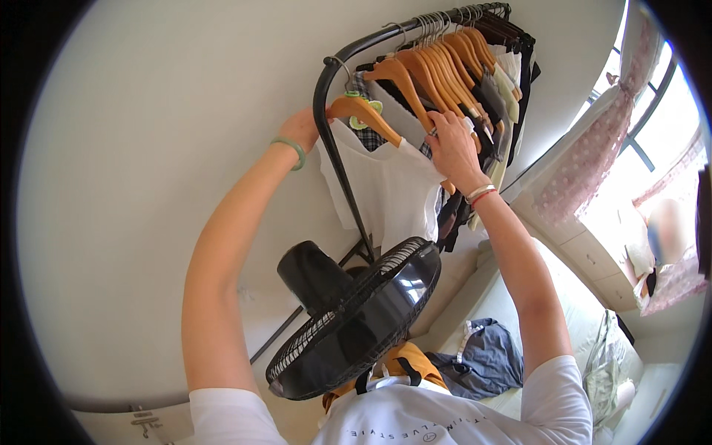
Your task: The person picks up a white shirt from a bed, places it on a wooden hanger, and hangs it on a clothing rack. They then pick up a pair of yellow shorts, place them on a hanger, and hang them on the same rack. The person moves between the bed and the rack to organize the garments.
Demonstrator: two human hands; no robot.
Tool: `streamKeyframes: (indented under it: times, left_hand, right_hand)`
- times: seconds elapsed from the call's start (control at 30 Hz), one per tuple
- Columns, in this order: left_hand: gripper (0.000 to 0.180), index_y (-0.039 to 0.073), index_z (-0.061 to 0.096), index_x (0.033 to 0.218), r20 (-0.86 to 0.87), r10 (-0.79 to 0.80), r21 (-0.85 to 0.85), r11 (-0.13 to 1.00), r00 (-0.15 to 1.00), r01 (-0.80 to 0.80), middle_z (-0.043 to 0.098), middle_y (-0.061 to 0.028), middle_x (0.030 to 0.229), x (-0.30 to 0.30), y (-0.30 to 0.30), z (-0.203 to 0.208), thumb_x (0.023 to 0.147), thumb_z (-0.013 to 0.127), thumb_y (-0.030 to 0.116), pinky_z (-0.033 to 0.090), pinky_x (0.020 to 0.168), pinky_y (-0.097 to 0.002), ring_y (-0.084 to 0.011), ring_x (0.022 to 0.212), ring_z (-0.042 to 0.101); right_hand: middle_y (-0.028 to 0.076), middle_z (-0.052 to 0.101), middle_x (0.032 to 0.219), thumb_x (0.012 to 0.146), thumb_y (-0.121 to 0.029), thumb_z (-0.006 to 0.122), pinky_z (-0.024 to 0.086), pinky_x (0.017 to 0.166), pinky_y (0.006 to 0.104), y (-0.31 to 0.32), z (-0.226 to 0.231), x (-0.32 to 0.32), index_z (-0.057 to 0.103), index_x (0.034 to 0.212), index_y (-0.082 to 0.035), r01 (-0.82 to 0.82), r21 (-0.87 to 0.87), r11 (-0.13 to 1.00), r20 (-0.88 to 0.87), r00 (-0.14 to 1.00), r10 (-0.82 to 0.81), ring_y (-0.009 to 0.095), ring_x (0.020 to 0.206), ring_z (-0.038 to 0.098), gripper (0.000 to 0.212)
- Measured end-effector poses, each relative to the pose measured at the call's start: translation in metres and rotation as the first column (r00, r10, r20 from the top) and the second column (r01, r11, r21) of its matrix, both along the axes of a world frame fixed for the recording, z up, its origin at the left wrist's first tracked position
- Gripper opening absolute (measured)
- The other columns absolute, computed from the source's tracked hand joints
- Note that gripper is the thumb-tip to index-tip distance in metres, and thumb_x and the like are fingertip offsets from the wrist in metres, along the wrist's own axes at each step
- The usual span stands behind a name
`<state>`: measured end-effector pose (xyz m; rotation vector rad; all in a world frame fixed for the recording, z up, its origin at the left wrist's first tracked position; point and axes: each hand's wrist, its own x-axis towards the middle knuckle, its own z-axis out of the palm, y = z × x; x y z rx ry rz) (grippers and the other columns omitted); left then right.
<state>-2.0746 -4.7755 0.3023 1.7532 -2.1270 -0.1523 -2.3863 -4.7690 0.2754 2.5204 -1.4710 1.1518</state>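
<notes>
Here we are at the black clothes rack (320, 107), where the white top (397, 193) hangs on a wooden hanger (382, 128) slanting down rightward, left hand (300, 131) nearest its upper end, right hand's (454, 152) fingers curled, both grips unclear.

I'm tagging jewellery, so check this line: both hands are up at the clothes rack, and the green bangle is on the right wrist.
Wrong wrist: the head view shows the green bangle on the left hand side. Both hands are indeed up at the clothes rack.
</notes>
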Motion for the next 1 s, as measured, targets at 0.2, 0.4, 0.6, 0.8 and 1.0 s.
streamKeyframes:
  times: [0.2,0.4,0.6,0.8,1.0]
  left_hand:
    - [0.031,0.016,0.046,0.129,0.065,0.001,-0.017,1.000,0.998,0.000,0.060,-0.0150,0.112,-0.004,-0.010,-0.003,0.099,0.048,0.022,0.049,0.088,-0.0431,-0.0353,0.103,0.059]
    - [0.030,0.015,0.052,0.125,-0.077,0.015,-0.012,1.000,0.997,-0.016,0.063,-0.0113,0.111,-0.010,-0.011,-0.011,0.095,0.054,0.020,0.044,0.087,-0.0397,-0.0310,0.103,0.058]
    - [0.044,0.021,0.045,0.138,-0.154,-0.033,-0.006,0.999,0.988,0.032,0.059,-0.0105,0.126,-0.004,-0.002,-0.012,0.095,0.054,0.023,0.045,0.094,-0.0389,-0.0318,0.113,0.056]
    - [0.049,0.015,0.040,0.141,-0.066,-0.001,0.018,1.000,0.998,0.002,0.056,-0.0124,0.128,-0.006,0.001,-0.005,0.095,0.053,0.025,0.044,0.097,-0.0420,-0.0333,0.117,0.053]
    - [0.049,0.016,0.038,0.145,-0.239,0.083,0.111,0.992,0.967,-0.058,0.058,-0.0108,0.130,-0.004,0.022,0.012,0.097,0.050,0.017,0.041,0.100,-0.0360,-0.0276,0.119,0.053]
  right_hand:
    - [0.012,0.056,0.104,0.082,-0.009,0.065,0.048,0.087,0.0420,0.028,0.004,-0.010,0.057,0.122,-0.008,-0.090,0.048,0.995,0.030,0.996,0.088,0.032,0.103,0.053,0.041]
    - [0.012,0.058,0.100,0.083,-0.013,0.066,0.048,0.085,0.0403,0.036,0.003,-0.010,0.061,0.120,-0.008,-0.138,0.080,0.987,0.077,0.988,0.132,0.031,0.102,0.054,0.038]
    - [0.011,0.059,0.103,0.085,-0.027,0.068,0.047,0.088,0.0406,0.020,0.009,-0.022,0.064,0.113,-0.007,0.023,-0.086,0.996,0.190,0.982,-0.006,0.031,0.103,0.055,0.035]
    - [0.014,0.062,0.105,0.083,-0.025,0.070,0.048,0.088,0.0442,-0.014,0.004,-0.030,0.062,0.109,-0.006,0.220,-0.102,0.970,-0.152,0.960,-0.234,0.033,0.107,0.058,0.033]
    - [0.021,0.066,0.095,0.085,-0.021,0.065,0.050,0.080,0.0470,-0.013,-0.004,-0.017,0.061,0.109,-0.003,0.131,0.107,0.986,-0.136,0.984,-0.116,0.038,0.092,0.063,0.030]
